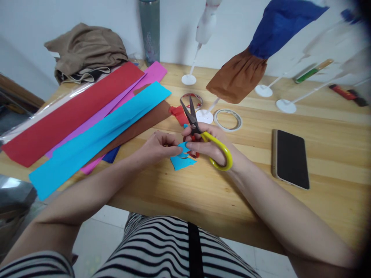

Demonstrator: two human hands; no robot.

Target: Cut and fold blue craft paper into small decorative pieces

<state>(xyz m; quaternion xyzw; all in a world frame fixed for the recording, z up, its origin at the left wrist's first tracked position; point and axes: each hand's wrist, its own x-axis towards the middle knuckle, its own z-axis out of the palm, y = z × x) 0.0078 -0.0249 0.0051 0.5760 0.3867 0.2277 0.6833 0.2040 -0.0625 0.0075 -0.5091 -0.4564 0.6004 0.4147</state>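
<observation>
My left hand [162, 145] pinches a small light-blue paper piece [184, 147] between thumb and fingers. The right thumb presses the same piece from the other side. In my right hand [207, 143] hangs a pair of scissors [218, 150] with yellow and red handles, its dark blades pointing up and slightly parted. Below the fingers a blue paper scrap [180, 163] lies on the table. Just behind the hands sits a crumpled red paper piece [179, 115]. The fingertips partly hide the held piece.
Long strips lie at left: a red strip [75, 112], a light-blue strip [101, 137] and a brown strip [136, 125]. Small mannequins on white stands line the back, one in a blue and brown paper dress [239, 75]. A tape roll [228, 120] and a phone [291, 159] lie right.
</observation>
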